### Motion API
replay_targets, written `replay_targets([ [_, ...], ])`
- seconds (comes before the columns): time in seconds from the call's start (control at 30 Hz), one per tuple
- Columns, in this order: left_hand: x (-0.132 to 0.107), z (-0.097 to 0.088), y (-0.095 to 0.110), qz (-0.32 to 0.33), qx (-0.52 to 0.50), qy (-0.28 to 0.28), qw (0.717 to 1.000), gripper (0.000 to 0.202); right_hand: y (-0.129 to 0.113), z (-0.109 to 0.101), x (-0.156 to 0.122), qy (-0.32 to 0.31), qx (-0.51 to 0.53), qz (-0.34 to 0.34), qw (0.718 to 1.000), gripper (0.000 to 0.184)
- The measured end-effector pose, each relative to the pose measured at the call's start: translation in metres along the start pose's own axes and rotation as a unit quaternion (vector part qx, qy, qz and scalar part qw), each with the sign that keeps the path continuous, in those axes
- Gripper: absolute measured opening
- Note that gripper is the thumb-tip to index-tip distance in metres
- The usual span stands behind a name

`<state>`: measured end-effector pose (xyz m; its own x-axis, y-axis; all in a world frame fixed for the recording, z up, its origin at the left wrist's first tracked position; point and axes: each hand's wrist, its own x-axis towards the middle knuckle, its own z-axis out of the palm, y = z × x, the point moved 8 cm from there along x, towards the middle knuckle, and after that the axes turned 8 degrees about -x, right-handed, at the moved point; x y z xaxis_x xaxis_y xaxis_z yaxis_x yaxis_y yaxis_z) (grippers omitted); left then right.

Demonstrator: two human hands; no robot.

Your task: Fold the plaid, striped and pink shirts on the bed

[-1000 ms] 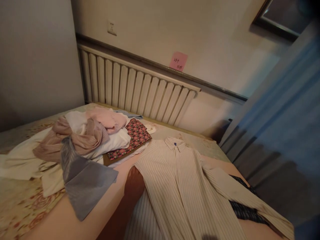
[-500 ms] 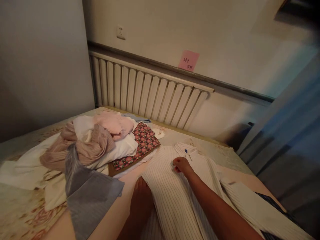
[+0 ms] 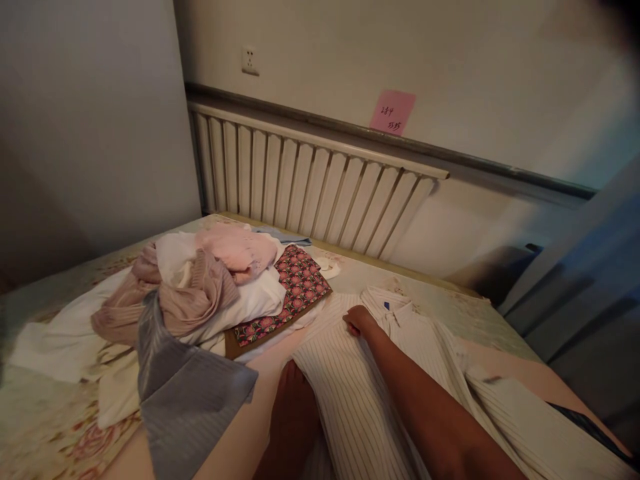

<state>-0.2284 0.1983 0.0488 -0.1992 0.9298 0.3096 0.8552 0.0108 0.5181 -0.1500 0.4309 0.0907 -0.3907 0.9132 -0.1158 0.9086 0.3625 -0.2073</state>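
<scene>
A white shirt with thin dark stripes [image 3: 345, 393] lies spread on the bed, its collar and a small blue label toward the wall. My right hand [image 3: 361, 320] is closed in a pinch on the shirt's fabric, just left of the collar. At the shirt's left edge, my left hand [image 3: 295, 400] is closed on the cloth, its fingertips partly hidden there. One striped sleeve [image 3: 545, 413] stretches out to the right.
Left of the shirt is a heap of clothes: a grey-blue garment [image 3: 195, 393], a mauve knit [image 3: 205, 293], a pink piece [image 3: 237, 247] and a floral cloth [image 3: 300, 287]. A radiator [image 3: 310, 187] stands behind the bed; a blue curtain [image 3: 585, 287] hangs at the right.
The view has turned slightly left, so everything sits further right in the picture. My right hand has shifted slightly left over the shirt, away from the label; the left hand stays at the edge.
</scene>
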Motion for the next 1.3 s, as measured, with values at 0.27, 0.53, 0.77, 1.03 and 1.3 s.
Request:
replay_targets([
  [0.27,0.002,-0.002,-0.011,-0.029,-0.027,0.044,0.998,0.059,-0.017,-0.009,0.009,0.044,0.181,0.015,0.982,0.020],
  [0.53,0.001,0.002,-0.020,-0.041,0.035,0.032,0.998,0.057,-0.048,0.004,0.020,0.107,0.260,-0.017,0.960,0.028],
  [0.77,0.005,0.008,-0.029,-0.046,0.027,0.033,0.998,0.052,-0.013,-0.001,-0.006,0.156,0.238,0.021,0.959,0.047],
  [1.03,0.007,-0.011,-0.020,-0.066,0.022,0.039,0.997,0.045,0.019,0.008,-0.143,0.207,0.166,-0.122,0.956,0.040],
  [1.3,0.007,-0.032,-0.013,-0.071,0.017,0.066,0.995,0.031,0.117,0.023,-0.298,0.235,0.108,0.008,0.966,0.040],
])
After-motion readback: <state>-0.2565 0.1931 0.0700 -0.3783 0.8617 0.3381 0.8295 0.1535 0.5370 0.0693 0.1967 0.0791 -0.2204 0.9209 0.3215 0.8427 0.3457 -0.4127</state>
